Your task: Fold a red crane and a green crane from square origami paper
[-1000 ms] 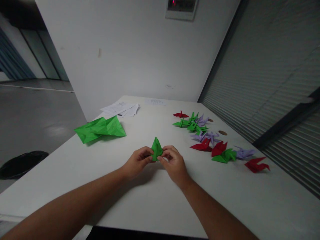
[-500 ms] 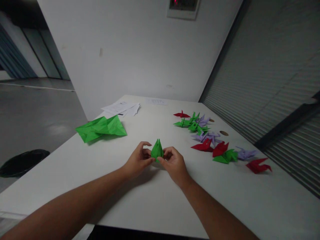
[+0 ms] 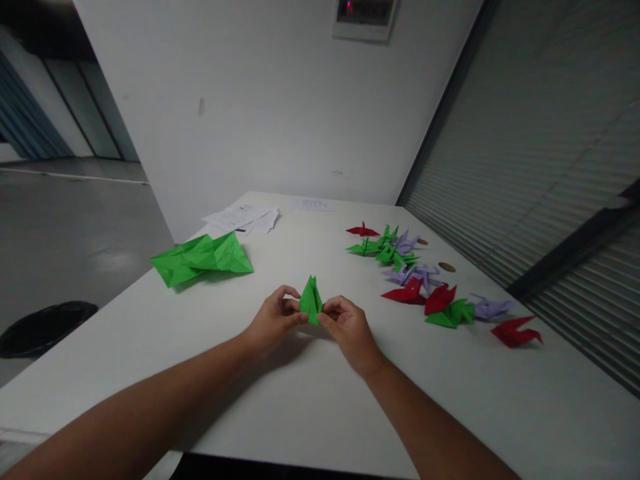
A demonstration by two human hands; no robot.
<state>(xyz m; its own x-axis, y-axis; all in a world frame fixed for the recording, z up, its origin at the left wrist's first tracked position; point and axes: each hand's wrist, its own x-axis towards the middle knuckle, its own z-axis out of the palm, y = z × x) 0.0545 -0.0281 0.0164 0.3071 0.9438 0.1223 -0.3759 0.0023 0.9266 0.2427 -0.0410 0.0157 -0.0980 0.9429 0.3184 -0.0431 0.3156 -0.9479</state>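
Observation:
Between my hands, a little above the white table [image 3: 280, 407], a small folded green origami paper [image 3: 311, 301] stands with its narrow points up. My left hand [image 3: 274, 315] pinches its left lower side between thumb and fingers. On the opposite side, my right hand [image 3: 350, 328] grips the lower right edge, thumb in front and fingers curled behind. The fingertips hide part of the paper's lower edges.
Creased green paper [image 3: 205, 259] lies at the table's left edge, with printed sheets [image 3: 243, 218] behind it. Along the right are several folded birds: red ones [image 3: 517, 331], green ones [image 3: 395, 255] and purple ones [image 3: 490, 307]. A black-lined bin [image 3: 47, 327] stands left of the table.
The green origami paper has turned and tilted slightly between my hands, so an open fold now faces me on its right. Both hands keep nearly the same place.

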